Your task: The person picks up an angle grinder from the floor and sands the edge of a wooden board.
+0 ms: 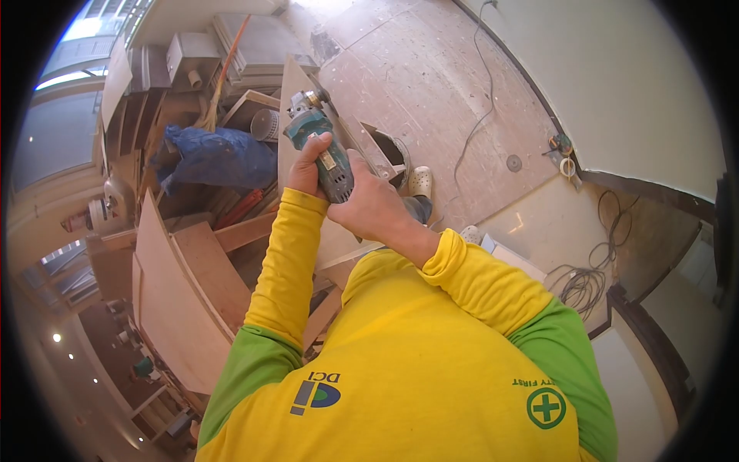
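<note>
I hold a teal and grey angle grinder [311, 128] in front of my chest, its metal head pointing away from me. My left hand [306, 171] is closed round the left side of its body, thumb lying on top. Round the rear end wraps my right hand [376, 202], its thumb on the casing. The grinder's disc side faces right, and I cannot tell whether it touches the wooden board [289, 75] below it. Just right of the board is a dark opening [385, 146] of a container, partly hidden.
At left lie a crumpled blue plastic sheet [219, 158], a broom [212, 114] and a leaning wooden panel [165, 285]. A cable [490, 92] crosses the dusty floor [431, 69]. Coiled cable [586, 283] and another power tool [560, 144] lie at right. A white clog [421, 182] is near my right hand.
</note>
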`<state>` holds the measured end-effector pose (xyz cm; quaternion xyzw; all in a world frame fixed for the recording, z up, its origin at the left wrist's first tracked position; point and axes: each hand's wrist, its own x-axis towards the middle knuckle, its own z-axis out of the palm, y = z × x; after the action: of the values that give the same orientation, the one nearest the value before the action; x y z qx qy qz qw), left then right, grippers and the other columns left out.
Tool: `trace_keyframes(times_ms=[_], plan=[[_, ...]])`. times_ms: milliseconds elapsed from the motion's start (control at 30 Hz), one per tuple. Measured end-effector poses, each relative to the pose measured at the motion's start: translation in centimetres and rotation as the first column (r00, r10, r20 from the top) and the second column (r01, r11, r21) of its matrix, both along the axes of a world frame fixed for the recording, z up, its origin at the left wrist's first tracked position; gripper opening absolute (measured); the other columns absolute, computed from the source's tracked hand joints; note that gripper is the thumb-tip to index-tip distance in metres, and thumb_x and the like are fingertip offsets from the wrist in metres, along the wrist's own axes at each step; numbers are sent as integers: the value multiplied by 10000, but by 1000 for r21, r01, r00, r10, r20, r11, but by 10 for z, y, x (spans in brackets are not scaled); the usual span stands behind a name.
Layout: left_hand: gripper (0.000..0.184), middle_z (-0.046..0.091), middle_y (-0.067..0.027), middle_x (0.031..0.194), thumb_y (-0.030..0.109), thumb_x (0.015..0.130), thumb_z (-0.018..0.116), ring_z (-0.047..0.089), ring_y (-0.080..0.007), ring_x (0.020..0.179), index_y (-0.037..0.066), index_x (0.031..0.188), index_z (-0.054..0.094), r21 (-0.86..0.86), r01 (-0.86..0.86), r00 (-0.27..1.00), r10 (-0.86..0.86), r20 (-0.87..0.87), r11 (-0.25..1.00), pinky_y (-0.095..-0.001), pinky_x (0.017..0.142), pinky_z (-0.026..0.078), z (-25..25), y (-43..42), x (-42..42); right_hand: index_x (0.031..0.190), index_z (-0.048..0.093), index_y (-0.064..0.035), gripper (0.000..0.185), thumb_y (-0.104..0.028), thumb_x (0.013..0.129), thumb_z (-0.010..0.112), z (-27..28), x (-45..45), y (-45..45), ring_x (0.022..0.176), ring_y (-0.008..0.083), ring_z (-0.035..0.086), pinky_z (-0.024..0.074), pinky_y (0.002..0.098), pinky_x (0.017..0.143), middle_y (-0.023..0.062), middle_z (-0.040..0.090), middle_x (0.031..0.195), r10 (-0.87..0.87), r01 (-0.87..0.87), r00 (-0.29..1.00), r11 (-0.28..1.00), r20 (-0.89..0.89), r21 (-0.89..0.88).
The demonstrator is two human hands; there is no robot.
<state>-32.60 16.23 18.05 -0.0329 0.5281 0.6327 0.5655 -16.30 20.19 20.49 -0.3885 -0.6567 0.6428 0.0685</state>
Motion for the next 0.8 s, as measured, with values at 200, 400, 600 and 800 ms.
trace_keyframes(times_ms=[200, 400, 600, 800], plan=[[255, 727, -92, 925, 212, 906, 738, 729, -240, 787, 70, 1088, 627, 5, 15, 1000, -15, 3, 1000, -394, 775, 630, 1, -1, 0, 1520, 322, -39, 909, -263, 738, 728, 1, 0, 0, 1100, 458, 666, 529, 478, 978, 283, 665, 1188, 12, -12, 1000, 1000, 18, -1], [282, 701, -75, 910, 213, 897, 756, 718, -238, 772, 96, 1102, 601, 20, 1, 1000, -1, 12, 1000, -397, 752, 631, 1, -1, 4, 1531, 314, -30, 927, -277, 740, 731, 4, 2, 0, 1121, 458, 659, 522, 479, 994, 294, 658, 1205, 12, -12, 1000, 1000, 22, 17], [279, 698, -73, 919, 208, 895, 756, 719, -233, 776, 96, 1096, 600, 19, -2, 1000, 2, -1, 1000, -389, 758, 632, 4, -1, 7, 1550, 290, -11, 968, -281, 731, 729, 5, 3, 2, 1147, 461, 648, 512, 473, 1014, 309, 649, 1227, 39, -39, 998, 999, 39, 16], [248, 718, -82, 926, 208, 908, 735, 725, -232, 790, 79, 1081, 613, 17, 13, 1000, -13, 5, 1000, -388, 767, 629, 1, -3, 5, 1558, 279, -11, 983, -277, 722, 723, 5, 4, 2, 1145, 460, 651, 511, 471, 1017, 316, 647, 1230, 41, -42, 998, 999, 47, 22]])
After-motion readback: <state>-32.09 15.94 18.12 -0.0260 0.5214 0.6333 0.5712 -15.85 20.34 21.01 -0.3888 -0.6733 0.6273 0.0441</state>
